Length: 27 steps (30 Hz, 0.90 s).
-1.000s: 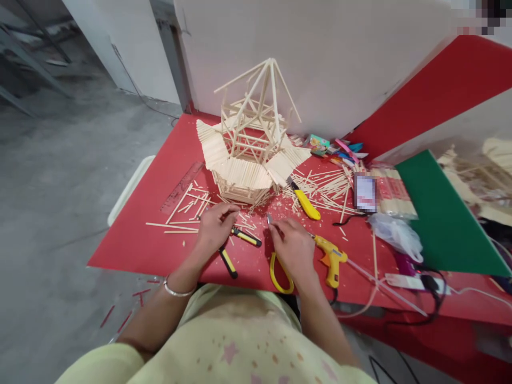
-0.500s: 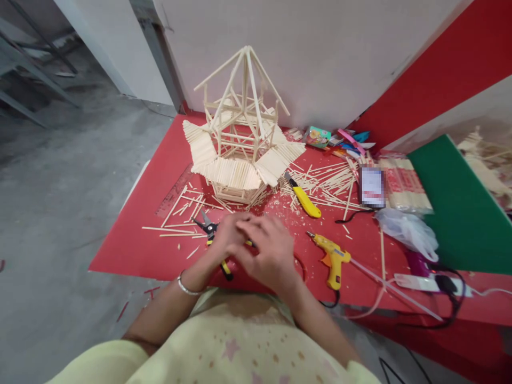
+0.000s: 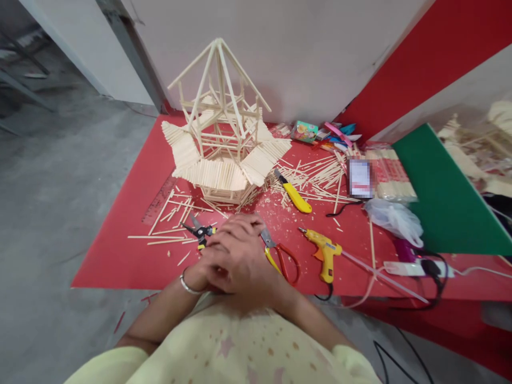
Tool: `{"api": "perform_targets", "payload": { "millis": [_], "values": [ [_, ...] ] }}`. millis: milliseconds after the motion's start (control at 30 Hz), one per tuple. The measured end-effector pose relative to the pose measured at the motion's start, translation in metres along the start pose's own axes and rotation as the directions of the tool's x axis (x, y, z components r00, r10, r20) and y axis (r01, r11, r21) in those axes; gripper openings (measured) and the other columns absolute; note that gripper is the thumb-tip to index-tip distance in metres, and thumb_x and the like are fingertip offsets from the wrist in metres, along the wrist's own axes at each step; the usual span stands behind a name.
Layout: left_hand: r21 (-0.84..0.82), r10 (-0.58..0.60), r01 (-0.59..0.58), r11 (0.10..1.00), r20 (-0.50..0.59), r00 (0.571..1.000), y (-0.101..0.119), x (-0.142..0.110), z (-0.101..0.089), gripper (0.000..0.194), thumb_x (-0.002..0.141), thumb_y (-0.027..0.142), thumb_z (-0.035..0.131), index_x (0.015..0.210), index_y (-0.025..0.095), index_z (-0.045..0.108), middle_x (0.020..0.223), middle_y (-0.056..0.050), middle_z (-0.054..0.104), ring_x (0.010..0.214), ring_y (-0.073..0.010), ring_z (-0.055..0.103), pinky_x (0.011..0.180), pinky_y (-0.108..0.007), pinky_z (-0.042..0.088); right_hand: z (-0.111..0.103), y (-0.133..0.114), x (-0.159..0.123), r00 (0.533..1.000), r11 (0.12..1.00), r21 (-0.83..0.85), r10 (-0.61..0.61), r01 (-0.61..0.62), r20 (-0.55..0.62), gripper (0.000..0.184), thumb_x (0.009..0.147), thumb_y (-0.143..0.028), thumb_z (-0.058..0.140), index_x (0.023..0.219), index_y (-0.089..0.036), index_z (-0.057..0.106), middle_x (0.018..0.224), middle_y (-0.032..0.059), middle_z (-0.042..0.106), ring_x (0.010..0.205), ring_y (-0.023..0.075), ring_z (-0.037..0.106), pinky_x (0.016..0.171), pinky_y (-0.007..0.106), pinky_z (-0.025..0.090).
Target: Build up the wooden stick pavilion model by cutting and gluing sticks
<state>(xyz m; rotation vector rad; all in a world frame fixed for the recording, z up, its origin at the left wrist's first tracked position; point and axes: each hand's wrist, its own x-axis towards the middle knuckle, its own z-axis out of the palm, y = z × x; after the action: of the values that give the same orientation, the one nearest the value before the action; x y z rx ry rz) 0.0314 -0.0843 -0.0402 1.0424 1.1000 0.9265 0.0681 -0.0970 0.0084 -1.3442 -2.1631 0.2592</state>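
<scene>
My right hand (image 3: 246, 261) lies folded over my left hand (image 3: 204, 266), fingers wrapped together, with no object showing between them. Both are in front of my body at the table's near edge. Black-and-yellow cutters (image 3: 200, 232) lie just left of the hands, partly hidden beneath them. Close to my right hand are pliers with one red and one yellow handle (image 3: 283, 258). Farther right rests a yellow glue gun (image 3: 327, 256) with a clear glue stick in its back. A yellow utility knife (image 3: 296, 197) lies beyond. Behind stands a six-sided wooden-stick model (image 3: 224, 173) with an open roof frame.
Loose sticks (image 3: 316, 178) and shavings litter the red tabletop (image 3: 116, 261). A clear ruler (image 3: 158, 200) lies at left. On the right are a phone-like device (image 3: 360, 178), packs of sticks (image 3: 394, 173), a plastic bag (image 3: 396, 221), a power strip (image 3: 404, 268) and a green board (image 3: 448, 208).
My hands have come closer together and down, the right now folded over the left. The red-and-yellow pliers are now uncovered. The whole view has shifted, so the table things appear farther left.
</scene>
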Motion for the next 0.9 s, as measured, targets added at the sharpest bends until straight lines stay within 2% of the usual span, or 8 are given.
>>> {"api": "perform_targets", "payload": {
  "millis": [33, 133, 233, 300, 400, 500, 700, 900],
  "values": [
    [0.095, 0.013, -0.027, 0.995, 0.143, 0.99, 0.005, 0.008, -0.007, 0.016, 0.069, 0.019, 0.071, 0.076, 0.033, 0.072, 0.082, -0.001, 0.066, 0.102, -0.0244, 0.059, 0.094, -0.036, 0.047, 0.001, 0.005, -0.003, 1.0, 1.0, 0.0, 0.025, -0.025, -0.008, 0.028, 0.086, -0.034, 0.061, 0.111, -0.032, 0.073, 0.119, 0.0007, 0.067, 0.117, 0.0241, 0.051, 0.11, 0.045, 0.035],
    [0.162, 0.013, -0.058, 0.985, 0.267, 0.964, 0.02, 0.038, -0.038, 0.01, 0.06, 0.018, 0.075, 0.066, 0.026, 0.073, 0.074, -0.003, 0.069, 0.082, -0.0244, 0.06, 0.077, -0.034, 0.049, -0.005, 0.033, -0.017, 0.984, 0.984, -0.065, 0.164, -0.169, -0.077, 0.027, 0.089, -0.034, 0.059, 0.112, -0.035, 0.073, 0.122, 0.0011, 0.066, 0.118, 0.0238, 0.052, 0.106, 0.045, 0.037],
    [0.263, 0.025, -0.137, 0.955, 0.39, 0.921, 0.029, 0.061, -0.058, 0.004, 0.068, 0.023, 0.073, 0.071, 0.022, 0.076, 0.067, -0.003, 0.069, 0.067, -0.0194, 0.057, 0.067, -0.029, 0.045, -0.022, 0.067, -0.035, 0.92, 0.906, -0.18, 0.355, -0.382, -0.166, 0.024, 0.09, -0.03, 0.058, 0.107, -0.03, 0.075, 0.111, 0.0055, 0.07, 0.108, 0.0238, 0.056, 0.097, 0.042, 0.042],
    [0.3, 0.064, -0.195, 0.934, 0.396, 0.916, 0.03, 0.068, -0.059, 0.009, 0.075, 0.027, 0.07, 0.074, 0.021, 0.077, 0.068, -0.002, 0.069, 0.064, -0.0168, 0.057, 0.064, -0.026, 0.042, -0.036, 0.084, -0.044, 0.843, 0.803, -0.262, 0.493, -0.536, -0.214, 0.025, 0.091, -0.029, 0.057, 0.107, -0.026, 0.075, 0.106, 0.0081, 0.071, 0.101, 0.0234, 0.059, 0.09, 0.039, 0.044],
    [0.289, 0.118, -0.206, 0.935, 0.295, 0.948, 0.025, 0.073, -0.054, 0.013, 0.078, 0.031, 0.07, 0.077, 0.02, 0.077, 0.07, -0.002, 0.069, 0.063, -0.0154, 0.057, 0.062, -0.025, 0.041, -0.053, 0.103, -0.047, 0.713, 0.611, -0.383, 0.659, -0.693, -0.238, 0.026, 0.093, -0.032, 0.054, 0.107, -0.024, 0.075, 0.099, 0.0084, 0.073, 0.091, 0.0221, 0.062, 0.076, 0.033, 0.042],
    [0.262, 0.064, -0.136, 0.956, 0.265, 0.962, 0.019, 0.071, -0.052, 0.018, 0.08, 0.036, 0.071, 0.081, 0.019, 0.076, 0.067, -0.002, 0.066, 0.059, -0.0139, 0.054, 0.058, -0.024, 0.041, -0.06, 0.116, -0.038, 0.652, 0.524, -0.459, 0.738, -0.717, -0.176, 0.025, 0.095, -0.034, 0.053, 0.105, -0.026, 0.075, 0.097, 0.0063, 0.074, 0.086, 0.0208, 0.064, 0.068, 0.03, 0.038],
    [0.174, -0.016, -0.061, 0.983, 0.409, 0.912, 0.01, 0.061, -0.054, 0.026, 0.084, 0.04, 0.067, 0.091, 0.015, 0.074, 0.068, -0.002, 0.065, 0.057, -0.0121, 0.055, 0.055, -0.023, 0.044, -0.061, 0.132, -0.013, 0.587, 0.43, -0.555, 0.799, -0.712, -0.134, 0.03, 0.097, -0.037, 0.047, 0.105, -0.026, 0.074, 0.102, 0.0079, 0.073, 0.087, 0.021, 0.066, 0.07, 0.029, 0.039],
    [0.208, 0.062, -0.162, 0.965, 0.415, 0.908, 0.007, 0.06, -0.055, 0.024, 0.087, 0.034, 0.064, 0.094, 0.015, 0.074, 0.071, -0.002, 0.066, 0.058, -0.0115, 0.055, 0.057, -0.023, 0.047, -0.054, 0.136, -0.006, 0.607, 0.477, -0.594, 0.794, -0.648, -0.024, 0.035, 0.099, -0.039, 0.043, 0.113, -0.027, 0.073, 0.108, 0.009, 0.072, 0.097, 0.0232, 0.065, 0.076, 0.03, 0.044]
  ]
}}
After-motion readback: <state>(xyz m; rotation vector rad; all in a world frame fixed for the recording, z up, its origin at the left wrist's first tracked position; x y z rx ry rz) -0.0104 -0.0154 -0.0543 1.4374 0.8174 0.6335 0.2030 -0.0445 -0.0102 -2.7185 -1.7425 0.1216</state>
